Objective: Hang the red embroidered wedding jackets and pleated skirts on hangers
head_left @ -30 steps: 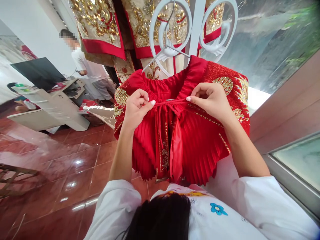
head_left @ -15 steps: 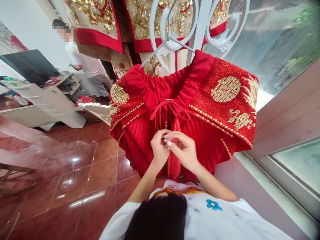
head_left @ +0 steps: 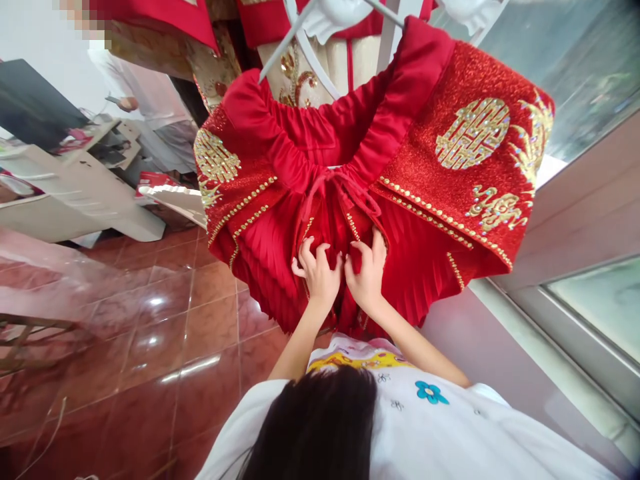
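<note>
A red pleated skirt [head_left: 405, 267] hangs in front of me from a pale hanger [head_left: 287, 43]. Its gathered waistband [head_left: 417, 73] carries a red drawstring [head_left: 367, 200] tied at the front. Gold beads and embroidery decorate its glittery side panels. My left hand [head_left: 320, 270] is at the front of the skirt, its curled fingers gripping the cloth below the tie. Close beside it on the right, my right hand [head_left: 367, 270] grips the front cloth too, near a line of gold beads. Folds hide some fingertips of both hands.
Behind the skirt hang red-and-gold garments [head_left: 270, 23] on a white scrolled metal rack [head_left: 315, 57]. A person in white [head_left: 145, 93] stands at the back left near a desk with a dark monitor [head_left: 40, 103]. On the right is a framed glass panel [head_left: 600, 293].
My hands were together, fingertips touching in front of the skirt. Now they are apart on its front cloth, where a red ribbon-like strip hung. The skirt appears larger and higher in view.
</note>
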